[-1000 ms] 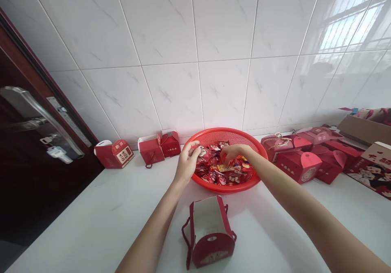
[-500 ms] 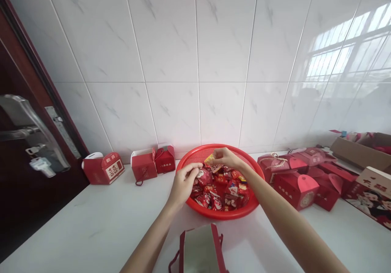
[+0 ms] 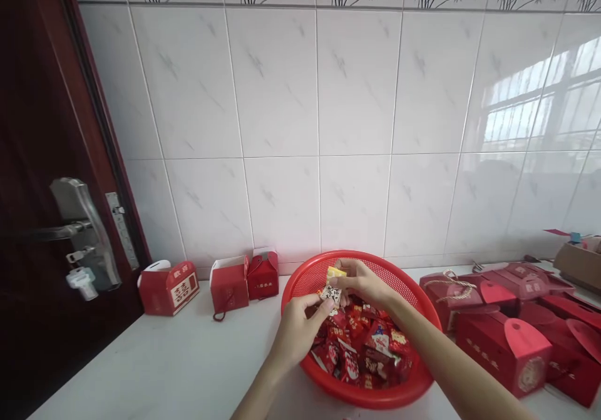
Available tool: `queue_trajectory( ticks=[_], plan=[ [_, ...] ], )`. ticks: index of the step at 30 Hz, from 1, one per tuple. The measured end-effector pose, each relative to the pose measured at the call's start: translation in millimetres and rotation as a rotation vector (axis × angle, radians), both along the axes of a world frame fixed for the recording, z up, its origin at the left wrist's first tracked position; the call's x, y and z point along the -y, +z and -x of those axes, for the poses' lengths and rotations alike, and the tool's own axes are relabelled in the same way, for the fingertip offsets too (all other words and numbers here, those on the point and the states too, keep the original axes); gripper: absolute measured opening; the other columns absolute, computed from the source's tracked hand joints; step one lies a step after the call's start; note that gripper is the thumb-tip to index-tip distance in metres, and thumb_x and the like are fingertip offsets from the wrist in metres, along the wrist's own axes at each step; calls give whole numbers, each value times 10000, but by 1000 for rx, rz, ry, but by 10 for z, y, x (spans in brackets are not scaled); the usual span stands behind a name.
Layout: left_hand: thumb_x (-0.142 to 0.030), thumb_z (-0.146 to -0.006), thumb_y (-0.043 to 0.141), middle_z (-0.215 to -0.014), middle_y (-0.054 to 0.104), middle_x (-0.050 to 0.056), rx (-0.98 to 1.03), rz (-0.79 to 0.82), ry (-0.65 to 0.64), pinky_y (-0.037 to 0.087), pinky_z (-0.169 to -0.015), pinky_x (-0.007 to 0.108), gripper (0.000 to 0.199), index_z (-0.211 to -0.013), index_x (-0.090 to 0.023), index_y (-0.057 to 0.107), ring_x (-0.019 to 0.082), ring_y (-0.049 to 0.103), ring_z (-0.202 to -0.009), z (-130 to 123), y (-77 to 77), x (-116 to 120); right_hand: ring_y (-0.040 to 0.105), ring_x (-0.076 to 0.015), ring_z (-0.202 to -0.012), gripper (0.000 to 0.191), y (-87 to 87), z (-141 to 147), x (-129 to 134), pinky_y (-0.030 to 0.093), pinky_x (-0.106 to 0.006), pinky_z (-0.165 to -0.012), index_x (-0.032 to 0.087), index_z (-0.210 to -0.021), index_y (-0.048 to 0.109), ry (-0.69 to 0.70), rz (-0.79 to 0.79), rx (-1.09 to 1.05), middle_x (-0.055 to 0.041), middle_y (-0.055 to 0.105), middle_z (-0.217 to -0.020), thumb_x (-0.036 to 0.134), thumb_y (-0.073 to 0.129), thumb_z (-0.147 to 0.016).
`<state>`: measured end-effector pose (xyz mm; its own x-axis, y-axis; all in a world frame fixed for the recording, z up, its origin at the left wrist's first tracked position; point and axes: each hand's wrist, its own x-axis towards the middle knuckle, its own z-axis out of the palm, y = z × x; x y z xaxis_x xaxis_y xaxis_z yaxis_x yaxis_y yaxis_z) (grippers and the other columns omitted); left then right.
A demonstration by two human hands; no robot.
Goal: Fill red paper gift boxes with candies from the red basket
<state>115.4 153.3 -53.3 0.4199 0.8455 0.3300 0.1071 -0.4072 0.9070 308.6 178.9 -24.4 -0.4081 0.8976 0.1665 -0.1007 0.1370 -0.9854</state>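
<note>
Over a red plastic basket (image 3: 434,376) full of wrapped candies (image 3: 375,345), both of my hands are close together. My left hand (image 3: 300,331) pinches a small wrapped candy (image 3: 331,293) that shows a pale face with dark characters. Between the fingers of my right hand (image 3: 361,284) is a yellow-wrapped candy (image 3: 335,273), touching or nearly touching the other candy. The lower ends of both candies are partly hidden by my fingers. Most candies in the basket have red wrappers.
On the left by the wall stand a red gift box (image 3: 169,287), an upright red box (image 3: 229,283) and a smaller one (image 3: 263,273). Several red boxes (image 3: 504,348) crowd the right side, with a cardboard box (image 3: 580,263) behind. A door (image 3: 42,157) with keys borders the left.
The view has tilted up, so the open box in front has dropped out of sight. My hands have come closer together, bringing the two candies side by side.
</note>
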Motion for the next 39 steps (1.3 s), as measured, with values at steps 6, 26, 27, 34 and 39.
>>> queue_trajectory(
  ticks=[6, 26, 27, 34, 39],
  plan=[
    [-514, -886, 675, -831, 757, 57, 142, 23, 71, 502, -763, 307, 360, -942, -186, 813, 236, 657, -821, -7, 10, -2, 619, -113, -556, 359, 58, -37, 33, 498, -240, -560, 163, -815, 653, 1, -41, -2, 17, 670, -673, 405, 884, -685],
    [-466, -829, 712, -794, 740, 29, 241, -12, 203, 495, -741, 285, 281, -789, -198, 787, 206, 630, -780, -59, 57, 90, 655, -133, -674, 354, 125, -93, 117, 547, -267, -671, 159, -785, 693, -5, -69, -26, -8, 697, -743, 457, 870, -716],
    [-467, -830, 708, -788, 739, 28, 241, -12, 202, 496, -745, 286, 284, -780, -197, 784, 207, 636, -781, -62, 59, 93, 652, -130, -679, 348, 125, -100, 115, 543, -262, -671, 158, -782, 695, -16, -70, -27, -8, 697, -742, 448, 874, -712],
    [-478, -793, 721, -727, 707, 11, 235, 26, 174, 476, -718, 271, 291, -737, -196, 761, 192, 621, -746, -70, 95, 102, 616, -117, -630, 406, 139, -89, 104, 534, -274, -658, 184, -775, 646, -77, -82, -89, 18, 683, -725, 458, 912, -635],
    [-496, -788, 736, -683, 657, -8, 185, 5, 127, 465, -714, 270, 327, -661, -197, 709, 182, 591, -718, -72, 114, 109, 583, -113, -613, 404, 149, -80, 115, 507, -272, -627, 193, -779, 625, -99, -70, -109, 34, 644, -692, 433, 912, -627]
  ],
)
